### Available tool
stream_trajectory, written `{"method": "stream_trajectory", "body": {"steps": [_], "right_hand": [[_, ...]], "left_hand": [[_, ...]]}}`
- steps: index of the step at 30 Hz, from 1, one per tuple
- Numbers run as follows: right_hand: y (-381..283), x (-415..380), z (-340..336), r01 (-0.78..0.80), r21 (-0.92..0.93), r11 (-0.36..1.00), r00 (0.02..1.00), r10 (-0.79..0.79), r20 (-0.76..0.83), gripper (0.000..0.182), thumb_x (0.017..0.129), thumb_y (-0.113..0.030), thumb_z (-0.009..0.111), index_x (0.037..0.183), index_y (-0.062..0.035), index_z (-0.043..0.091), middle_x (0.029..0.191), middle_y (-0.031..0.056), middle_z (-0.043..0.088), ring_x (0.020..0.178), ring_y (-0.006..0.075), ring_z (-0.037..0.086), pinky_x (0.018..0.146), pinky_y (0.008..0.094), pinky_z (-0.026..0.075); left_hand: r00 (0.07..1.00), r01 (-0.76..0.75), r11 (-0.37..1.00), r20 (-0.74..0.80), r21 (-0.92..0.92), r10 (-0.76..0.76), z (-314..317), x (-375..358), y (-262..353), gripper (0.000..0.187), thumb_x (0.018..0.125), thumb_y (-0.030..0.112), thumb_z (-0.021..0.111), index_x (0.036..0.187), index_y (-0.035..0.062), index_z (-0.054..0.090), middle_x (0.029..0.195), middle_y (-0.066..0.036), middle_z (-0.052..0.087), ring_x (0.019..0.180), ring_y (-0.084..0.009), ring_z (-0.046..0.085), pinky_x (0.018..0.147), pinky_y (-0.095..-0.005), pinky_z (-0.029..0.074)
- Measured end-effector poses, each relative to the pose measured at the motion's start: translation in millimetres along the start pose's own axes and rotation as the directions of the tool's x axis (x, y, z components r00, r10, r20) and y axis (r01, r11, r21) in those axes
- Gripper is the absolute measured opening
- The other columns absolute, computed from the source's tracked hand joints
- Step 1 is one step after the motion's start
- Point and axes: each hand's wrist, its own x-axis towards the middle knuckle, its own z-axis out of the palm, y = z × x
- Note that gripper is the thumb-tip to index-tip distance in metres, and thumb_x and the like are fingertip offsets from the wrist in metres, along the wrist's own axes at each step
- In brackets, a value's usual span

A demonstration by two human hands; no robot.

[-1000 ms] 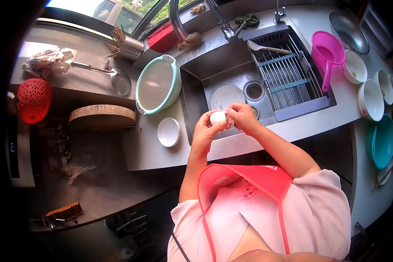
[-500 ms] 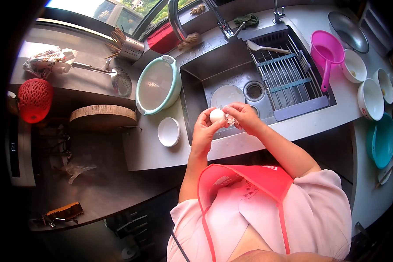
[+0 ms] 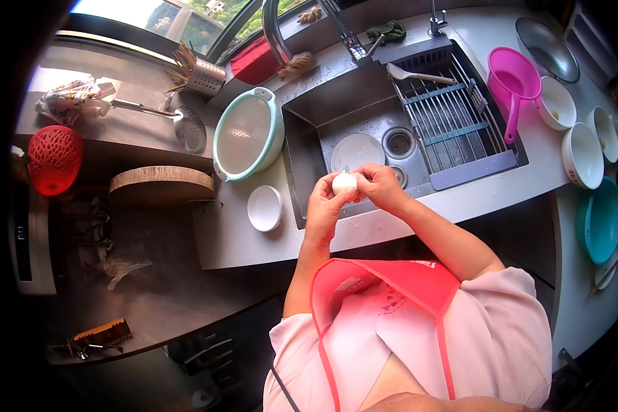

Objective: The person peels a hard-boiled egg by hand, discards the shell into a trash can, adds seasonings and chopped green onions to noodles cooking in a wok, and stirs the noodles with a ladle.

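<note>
A white egg (image 3: 344, 182) is held over the near edge of the sink (image 3: 309, 147). My left hand (image 3: 323, 208) is closed around its left side, thumb across the front. From the right, my right hand (image 3: 386, 190) presses bent fingers against the egg; bits of eggshell by those fingers are mostly hidden now. Just behind my hands, a white plate (image 3: 357, 150) lies on the sink floor beside the drain (image 3: 399, 143). Left of the sink, a small white bowl (image 3: 265, 208) sits on the counter.
A mint-rimmed strainer basin (image 3: 248, 134) stands left of the sink. A metal rack (image 3: 453, 120) with a pale ladle (image 3: 419, 74) spans its right side. A pink dipper (image 3: 515, 74), white bowls (image 3: 584, 156) and a teal basin (image 3: 599, 220) line the right counter.
My right hand has moved slightly left, and its fingers are now closer against the egg. The white shell pieces seen under those fingers are largely covered.
</note>
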Motion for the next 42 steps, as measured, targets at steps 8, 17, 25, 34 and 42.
{"method": "stream_trajectory", "body": {"steps": [8,17,25,34,42], "right_hand": [[1.5,3.8,-12.0,-0.256,0.335,0.907,0.967,0.239,0.094,0.017,0.085,-0.012,0.051,0.092,0.0027,0.057,0.071,0.0108,0.062,0.053,0.0127,0.06,0.035,0.0188,0.036],[-5.6,4.0,-19.6,-0.297,0.456,0.839,0.953,0.232,0.194,0.022,0.083,-0.019,0.057,0.093,0.0011,0.057,0.075,0.0102,0.062,0.054,0.0126,0.062,0.033,0.0183,0.033],[-12.3,1.6,-13.9,-0.22,0.237,0.946,0.967,0.179,0.181,0.03,0.081,-0.025,0.064,0.098,0.0002,0.06,0.072,0.007,0.063,0.056,0.0075,0.059,0.037,0.0162,0.032],[-8.0,0.5,-12.2,-0.229,0.145,0.963,0.967,0.208,0.15,0.024,0.081,-0.022,0.06,0.089,0.0001,0.064,0.066,0.0056,0.062,0.051,0.0055,0.056,0.036,0.0163,0.032],[-2.9,3.1,-16.9,-0.28,0.276,0.919,0.957,0.246,0.152,0.02,0.083,-0.016,0.055,0.092,0.0014,0.061,0.066,0.0091,0.063,0.052,0.0092,0.059,0.035,0.0171,0.033]], "left_hand": [[0.995,0.063,0.985,0.093,-0.163,-0.048,0.1,-1.1,8.7,0.045,0.077,0.004,0.063,0.116,-0.0019,0.042,0.102,-0.014,0.058,0.095,-0.022,0.059,0.083,-0.0307,0.048],[0.993,-0.044,0.976,0.097,-0.212,0.066,-5.8,0.3,4.8,0.05,0.075,-0.002,0.063,0.12,0.0013,0.04,0.108,-0.011,0.052,0.098,-0.0193,0.057,0.086,-0.0296,0.046],[0.996,-0.041,0.987,0.075,-0.154,0.053,1.8,-0.2,4.0,0.048,0.076,0.002,0.066,0.117,0.0008,0.041,0.105,-0.01,0.053,0.093,-0.0179,0.058,0.082,-0.0296,0.048],[0.999,-0.035,0.996,-0.003,-0.086,0.035,-0.8,2.9,-4.4,0.044,0.075,0.008,0.07,0.111,0.0015,0.045,0.097,-0.009,0.056,0.087,-0.0145,0.058,0.078,-0.0252,0.048],[0.998,-0.025,0.992,0.061,-0.124,0.033,0.7,-2.9,6.7,0.038,0.078,0.002,0.063,0.111,0.0006,0.044,0.102,-0.011,0.056,0.093,-0.0172,0.058,0.08,-0.0298,0.049]]}}
